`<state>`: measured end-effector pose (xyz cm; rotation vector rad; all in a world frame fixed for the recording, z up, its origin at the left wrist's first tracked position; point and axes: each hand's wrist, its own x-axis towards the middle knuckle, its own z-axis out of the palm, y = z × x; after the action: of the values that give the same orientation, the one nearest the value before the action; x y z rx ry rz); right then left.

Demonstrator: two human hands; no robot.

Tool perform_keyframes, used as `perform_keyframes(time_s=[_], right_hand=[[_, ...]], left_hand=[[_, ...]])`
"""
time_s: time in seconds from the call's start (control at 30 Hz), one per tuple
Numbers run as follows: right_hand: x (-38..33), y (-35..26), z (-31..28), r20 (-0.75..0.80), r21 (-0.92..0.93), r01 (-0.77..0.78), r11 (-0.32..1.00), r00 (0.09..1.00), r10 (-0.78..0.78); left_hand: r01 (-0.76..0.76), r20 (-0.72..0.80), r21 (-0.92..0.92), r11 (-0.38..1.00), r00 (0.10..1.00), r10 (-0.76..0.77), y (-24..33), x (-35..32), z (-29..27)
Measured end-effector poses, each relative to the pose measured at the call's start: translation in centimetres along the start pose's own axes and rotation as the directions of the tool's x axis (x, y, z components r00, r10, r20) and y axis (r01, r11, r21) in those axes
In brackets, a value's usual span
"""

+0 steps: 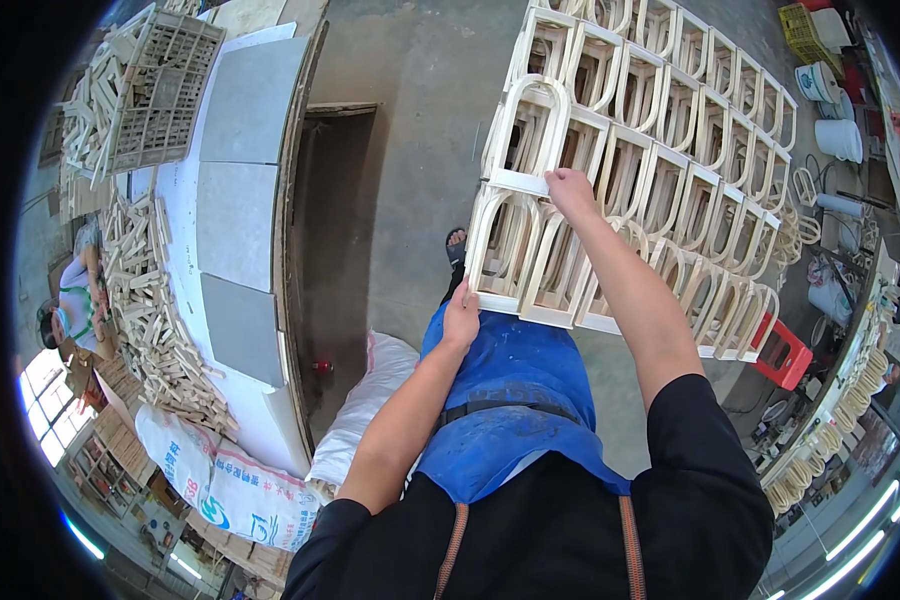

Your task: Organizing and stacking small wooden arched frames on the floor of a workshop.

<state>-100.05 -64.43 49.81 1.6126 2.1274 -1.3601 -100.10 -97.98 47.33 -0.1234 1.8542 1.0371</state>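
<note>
A large stack of pale wooden arched frames (660,160), set in several rows, stands in front of me and to the right. At its near left corner, my left hand (461,318) is closed on the end of a wooden frame (498,301) in the nearest row. My right hand (573,194) reaches farther over the stack, fingers curled on the end of a flat crossbar (519,181) where two rows meet. Whether both hands grip the same frame, I cannot tell. The right fingertips are partly hidden.
To the left is a long table with grey panels (238,215), loose wood pieces (150,300) and a crate (160,90). White sacks (370,385) lie beside it. A red stool (782,355) and white buckets (838,140) stand right. Another person (80,300) sits far left.
</note>
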Motion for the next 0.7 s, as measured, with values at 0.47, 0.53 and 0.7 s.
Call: perform_keyframes(time_s=[0.47,0.53,0.7], right_hand=[[-0.7,1.9,-0.4,-0.039,0.051,-0.080,0.996,0.996,0.082],[-1.1,4.2,-1.2,-0.142,0.054,-0.088,0.995,0.985,0.095],[-7.1,7.8,-4.3,-0.110,0.406,0.115,0.907,0.991,-0.077]], left_hand=[[0.037,0.083,-0.113,0.993,0.996,-0.028,1.9,-1.0,0.8],[0.134,0.006,-0.004,0.991,0.991,-0.134,3.5,-1.9,1.9],[-0.029,-0.239,0.124,0.992,0.969,0.058,-0.7,-3.0,-0.4]])
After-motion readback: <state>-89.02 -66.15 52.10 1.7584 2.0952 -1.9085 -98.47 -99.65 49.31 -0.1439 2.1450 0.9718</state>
